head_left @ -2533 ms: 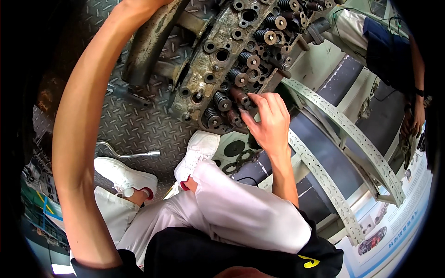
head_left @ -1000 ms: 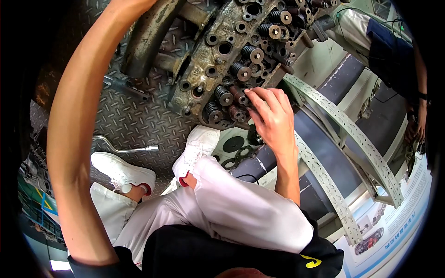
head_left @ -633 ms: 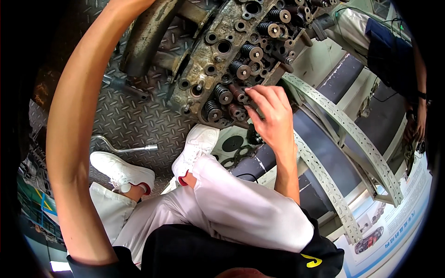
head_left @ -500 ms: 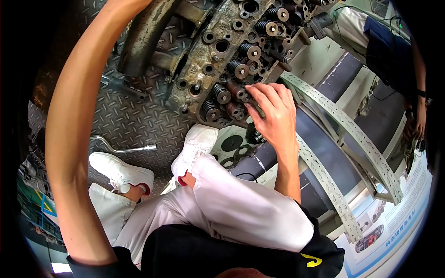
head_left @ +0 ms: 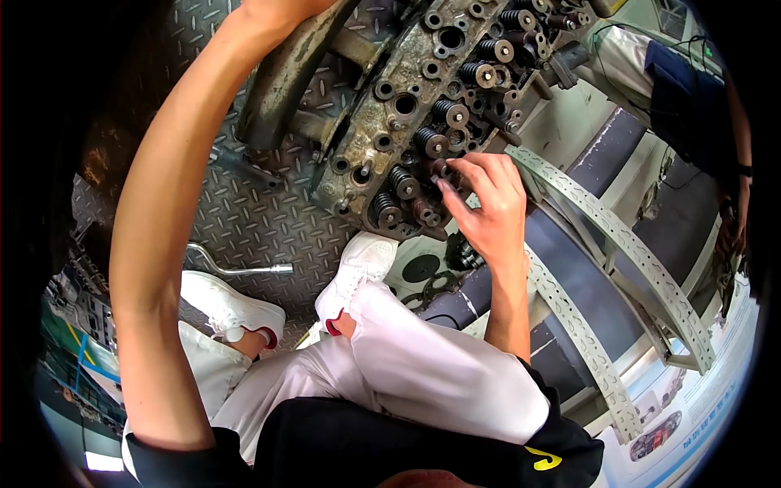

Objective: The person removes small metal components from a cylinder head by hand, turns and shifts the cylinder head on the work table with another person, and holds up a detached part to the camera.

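A greasy metal cylinder head (head_left: 358,159) with rows of valve springs (head_left: 433,141) lies at the top centre. My right hand (head_left: 492,203) is at its near right side. Thumb and forefinger pinch at a small dark part beside the springs, too dark and small to name. Just below the fingertips sits a reddish-brown fitting (head_left: 425,211) on the head. My left arm stretches up the left side, and only the base of my left hand (head_left: 289,8) shows at the upper edge, above a thick curved metal pipe (head_left: 297,73). Its fingers are out of the picture.
A bent metal wrench (head_left: 244,270) lies on the diamond-patterned floor plate (head_left: 301,236) by my white shoes (head_left: 232,305). To the right stands a perforated metal step frame (head_left: 602,203). A round dark disc (head_left: 421,268) lies near my knee. Another person (head_left: 691,98) is at the upper right.
The view has shifted, so the whole scene sits further right and lower. My right thumb and forefinger have drawn closer together at the cylinder head. My left hand stays at the upper edge.
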Demonstrator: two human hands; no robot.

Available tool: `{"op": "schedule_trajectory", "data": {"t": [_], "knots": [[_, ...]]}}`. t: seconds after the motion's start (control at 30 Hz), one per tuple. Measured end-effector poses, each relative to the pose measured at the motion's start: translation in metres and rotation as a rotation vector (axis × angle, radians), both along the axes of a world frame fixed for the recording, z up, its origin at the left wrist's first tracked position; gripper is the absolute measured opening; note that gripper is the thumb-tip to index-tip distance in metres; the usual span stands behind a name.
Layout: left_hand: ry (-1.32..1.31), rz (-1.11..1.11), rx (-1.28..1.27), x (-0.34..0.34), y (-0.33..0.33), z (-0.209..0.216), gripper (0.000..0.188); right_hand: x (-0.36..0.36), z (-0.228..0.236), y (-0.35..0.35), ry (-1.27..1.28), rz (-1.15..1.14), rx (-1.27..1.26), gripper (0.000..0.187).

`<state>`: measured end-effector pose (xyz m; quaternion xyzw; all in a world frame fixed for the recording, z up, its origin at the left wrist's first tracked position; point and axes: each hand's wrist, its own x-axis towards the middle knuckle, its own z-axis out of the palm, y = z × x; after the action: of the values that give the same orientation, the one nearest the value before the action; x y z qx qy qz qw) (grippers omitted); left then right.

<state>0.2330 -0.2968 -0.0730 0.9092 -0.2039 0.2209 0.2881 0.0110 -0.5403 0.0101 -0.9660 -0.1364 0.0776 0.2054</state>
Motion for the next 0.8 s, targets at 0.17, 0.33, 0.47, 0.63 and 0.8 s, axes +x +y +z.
{"op": "schedule_trajectory", "data": {"t": [0.17, 0.33, 0.47, 0.63, 0.8], "knots": [[0.041, 0.009, 0.007, -0.004, 0.002, 0.007, 0.038, -0.003, 0.006, 0.009, 0.120, 0.108, 0.128, 0.026], [0.095, 0.016, 0.018, -0.005, -0.001, 0.006, 0.038, -0.003, -0.006, 0.001, 0.006, -0.033, 0.014, 0.026], [0.102, 0.031, 0.000, -0.004, -0.001, 0.021, 0.038, -0.004, 0.006, 0.006, 0.009, 0.089, 0.061, 0.028], [0.140, 0.043, 0.053, 0.000, 0.003, 0.015, 0.035, 0.003, -0.003, 0.013, -0.116, -0.075, 0.005, 0.024], [0.083, 0.022, 0.086, 0.003, 0.004, 0.002, 0.034, -0.004, -0.002, 0.013, -0.049, 0.025, 0.062, 0.021]]}}
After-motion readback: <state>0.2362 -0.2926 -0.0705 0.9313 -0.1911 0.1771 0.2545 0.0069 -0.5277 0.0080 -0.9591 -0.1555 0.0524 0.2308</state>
